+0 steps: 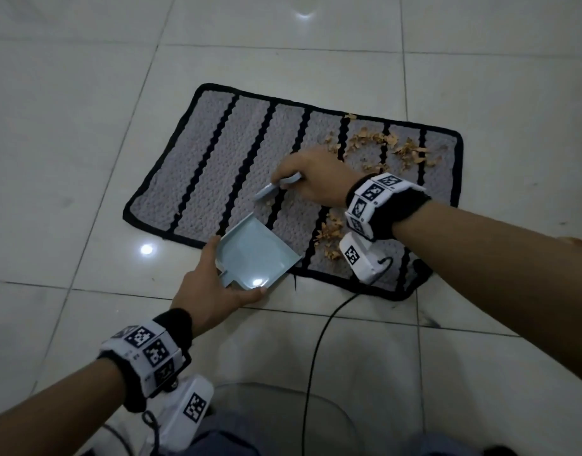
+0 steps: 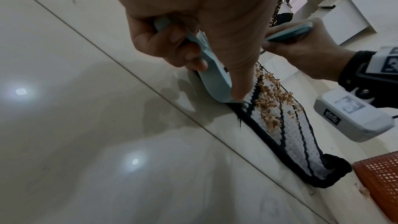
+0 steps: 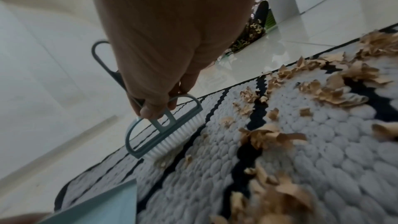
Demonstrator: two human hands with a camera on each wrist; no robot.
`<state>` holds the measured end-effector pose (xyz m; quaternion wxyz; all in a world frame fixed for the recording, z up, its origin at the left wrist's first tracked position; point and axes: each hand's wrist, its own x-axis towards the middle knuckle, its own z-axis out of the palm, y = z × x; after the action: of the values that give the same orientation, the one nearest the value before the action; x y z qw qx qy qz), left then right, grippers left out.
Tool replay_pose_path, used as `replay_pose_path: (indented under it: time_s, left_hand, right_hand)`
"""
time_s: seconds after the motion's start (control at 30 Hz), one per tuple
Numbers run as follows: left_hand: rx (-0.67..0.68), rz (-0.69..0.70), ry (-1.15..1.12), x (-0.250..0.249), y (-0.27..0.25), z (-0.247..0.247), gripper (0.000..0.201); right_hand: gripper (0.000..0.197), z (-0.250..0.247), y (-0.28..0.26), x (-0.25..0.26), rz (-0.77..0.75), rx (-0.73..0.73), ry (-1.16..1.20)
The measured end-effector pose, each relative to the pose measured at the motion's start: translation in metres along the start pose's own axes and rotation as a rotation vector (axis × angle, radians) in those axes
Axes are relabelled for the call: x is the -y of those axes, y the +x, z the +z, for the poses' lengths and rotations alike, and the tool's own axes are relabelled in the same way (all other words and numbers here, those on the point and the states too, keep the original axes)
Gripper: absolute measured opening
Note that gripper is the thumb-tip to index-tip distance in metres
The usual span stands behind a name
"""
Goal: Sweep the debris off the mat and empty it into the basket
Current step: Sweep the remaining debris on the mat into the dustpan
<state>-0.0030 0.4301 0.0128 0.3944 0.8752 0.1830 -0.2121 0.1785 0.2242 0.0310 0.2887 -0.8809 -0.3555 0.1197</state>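
Now right hand (image 1: pixel 316 179) clamped on brush (image 3: pixel 163 129), left hand (image 1: pixel 210 284) gripping dustpan (image 1: pixel 256 255) — debris (image 1: pixel 381 143) beyond both, on mat (image 1: pixel 217 153)

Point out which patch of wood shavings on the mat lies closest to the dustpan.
The small patch of shavings by the mat's near edge, right of the dustpan. The bigger scatter sits toward the far right corner.

Your left hand (image 2: pixel 193 23) grips the pale blue dustpan (image 2: pixel 213 74), its lip touching the mat (image 2: pixel 301 134) edge, brown debris (image 2: pixel 271 103) just beyond it, right hand (image 2: pixel 305 52) holding the brush (image 2: pixel 290 31) above the mat, orange basket (image 2: pixel 381 185) near the mat's corner.
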Motion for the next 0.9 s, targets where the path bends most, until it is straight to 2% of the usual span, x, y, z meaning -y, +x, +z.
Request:
replay_pose_path:
  time_s: [0.07,0.2,0.33,0.4,0.43,0.57,0.63,0.7,0.83,0.9]
  left_hand:
    - [-0.002,0.002,0.005,0.001,0.001,0.001,0.117]
    - [0.002,0.004,0.052,0.006,0.002,0.000,0.117]
    - [0.024,0.024,0.084,0.008,0.005,0.001,0.120]
    - [0.034,0.042,0.057,0.005,0.006,0.003,0.118]
    - [0.037,0.060,0.046,0.003,0.007,0.005,0.116]
    - [0.048,0.089,0.047,-0.004,0.012,0.010,0.116]
    - [0.055,0.105,0.051,-0.007,0.012,0.012,0.113]
    - [0.063,0.112,0.058,-0.009,0.012,0.014,0.112]
    - [0.059,0.101,0.058,-0.008,0.010,0.017,0.113]
    - [0.056,0.098,0.063,-0.006,0.009,0.018,0.112]
  right_hand:
    - [0.027,0.000,-0.009,-0.001,0.015,0.059,-0.018]
    - [0.023,-0.011,-0.048,-0.012,0.024,0.065,-0.006]
    - [0.020,-0.026,-0.086,-0.018,0.066,-0.118,0.105]
    - [0.017,-0.037,-0.100,-0.013,0.110,-0.148,0.141]
    - [0.016,-0.042,-0.106,-0.010,0.150,-0.100,0.132]
    - [0.012,-0.044,-0.119,-0.007,0.274,0.241,0.059]
    - [0.012,-0.035,-0.116,-0.008,0.296,0.276,0.037]
    - [0.009,-0.029,-0.109,-0.012,0.336,0.221,0.051]
    - [0.009,-0.028,-0.098,-0.017,0.354,0.008,0.069]
    - [0.008,-0.033,-0.097,-0.016,0.353,-0.036,0.081]
